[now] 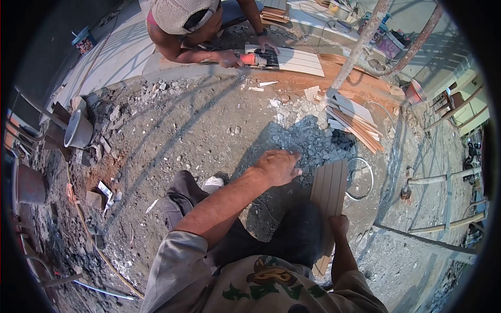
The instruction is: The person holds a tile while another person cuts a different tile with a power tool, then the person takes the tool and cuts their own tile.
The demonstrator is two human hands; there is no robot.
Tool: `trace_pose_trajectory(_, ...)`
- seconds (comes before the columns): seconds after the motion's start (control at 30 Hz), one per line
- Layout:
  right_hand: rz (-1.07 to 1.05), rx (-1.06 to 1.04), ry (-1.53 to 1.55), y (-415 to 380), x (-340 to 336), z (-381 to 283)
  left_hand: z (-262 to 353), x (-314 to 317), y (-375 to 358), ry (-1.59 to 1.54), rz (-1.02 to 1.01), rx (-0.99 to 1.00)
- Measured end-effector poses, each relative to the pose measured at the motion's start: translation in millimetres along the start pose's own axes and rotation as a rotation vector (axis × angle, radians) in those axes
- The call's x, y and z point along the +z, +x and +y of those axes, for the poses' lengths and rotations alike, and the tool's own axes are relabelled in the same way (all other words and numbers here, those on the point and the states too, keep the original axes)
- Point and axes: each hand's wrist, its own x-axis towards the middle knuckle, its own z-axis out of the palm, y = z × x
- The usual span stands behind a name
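Note:
My right hand (339,224) is closed on the edge of a long grooved tan plank (329,190), which stands tilted beside my right leg. Its lower end passes behind my thigh and shirt. My left hand (280,168) is held out over the rubble in front of my knees, to the left of the plank's upper end and apart from it. The fingers are loosely bent, with a gap between thumb and forefinger, and nothing shows in them. Just right of the plank, a white ring (360,179) lies on the ground.
Ahead, another person (188,26) holds a red angle grinder (254,59) against a pale grooved panel (300,61). A stack of strips (355,122) lies near a rusty metal pole (360,49). Buckets stand left, one grey (79,129). Broken rubble (308,138) covers the ground ahead.

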Motion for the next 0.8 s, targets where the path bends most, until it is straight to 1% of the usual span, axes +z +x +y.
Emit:
trace_pose_trajectory(0.23,0.024,-0.011,-0.017,-3.3,-2.0,-4.0,-0.5,0.7,-1.1,-0.012,0.031,0.016)
trace_pose_trajectory(0.63,0.014,-0.008,-0.016,-0.6,0.5,-0.1,3.0,-5.3,-2.5,-0.014,-0.007,-0.008)
trace_pose_trajectory(0.8,0.008,-0.01,-0.02,0.5,0.1,0.4,0.4,-0.3,-1.6,0.002,0.019,0.001)
